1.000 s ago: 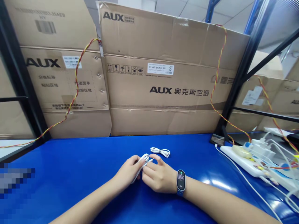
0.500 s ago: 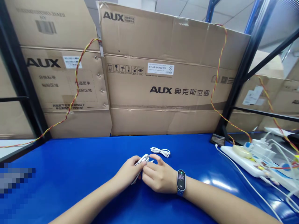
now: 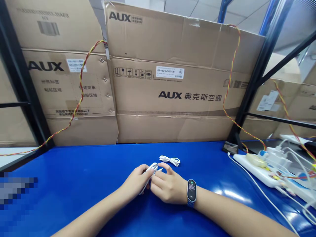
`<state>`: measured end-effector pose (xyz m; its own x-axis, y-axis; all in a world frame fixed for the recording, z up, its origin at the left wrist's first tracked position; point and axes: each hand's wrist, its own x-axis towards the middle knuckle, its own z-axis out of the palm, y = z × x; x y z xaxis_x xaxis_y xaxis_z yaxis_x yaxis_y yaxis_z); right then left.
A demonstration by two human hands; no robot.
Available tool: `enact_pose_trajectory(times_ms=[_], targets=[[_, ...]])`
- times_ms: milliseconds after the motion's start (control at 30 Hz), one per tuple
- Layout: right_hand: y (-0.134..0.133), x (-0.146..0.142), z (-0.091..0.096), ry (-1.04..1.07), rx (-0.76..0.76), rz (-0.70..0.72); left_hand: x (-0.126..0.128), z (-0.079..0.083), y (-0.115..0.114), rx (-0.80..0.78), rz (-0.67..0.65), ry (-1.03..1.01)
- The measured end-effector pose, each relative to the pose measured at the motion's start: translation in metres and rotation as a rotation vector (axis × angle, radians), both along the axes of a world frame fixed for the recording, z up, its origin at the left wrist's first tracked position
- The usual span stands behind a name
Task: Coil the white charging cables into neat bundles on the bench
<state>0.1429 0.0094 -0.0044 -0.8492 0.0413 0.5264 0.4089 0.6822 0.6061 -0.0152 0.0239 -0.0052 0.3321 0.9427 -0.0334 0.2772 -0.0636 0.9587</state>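
Observation:
My left hand (image 3: 135,182) and my right hand (image 3: 167,186) meet at the middle of the blue table (image 3: 74,184). Both are closed on a folded white cable (image 3: 151,171); the left wraps its loops, the right pinches its end near the fingertips. A second white cable (image 3: 170,160), coiled into a small bundle, lies on the table just beyond my right fingers, apart from them. My right wrist wears a dark smart band (image 3: 191,192).
Large AUX cardboard boxes (image 3: 172,82) wall off the back of the table. A white power strip (image 3: 269,169) with chargers and white leads lies at the right edge. Red-yellow twisted wires (image 3: 80,89) hang across the boxes. Black shelf posts (image 3: 251,82) stand at both sides.
Almost nothing: both hands stay on the white cable, with only slight shifts of the fingers and cable end.

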Motion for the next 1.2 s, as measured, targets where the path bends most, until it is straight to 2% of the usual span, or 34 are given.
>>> enact_pose_trajectory(times_ms=[1200], targets=[[-0.0007, -0.0004, 0.0010, 0.010, 0.003, 0.010, 0.0007, 0.0042, -0.0026, -0.022, 0.026, 0.044]])
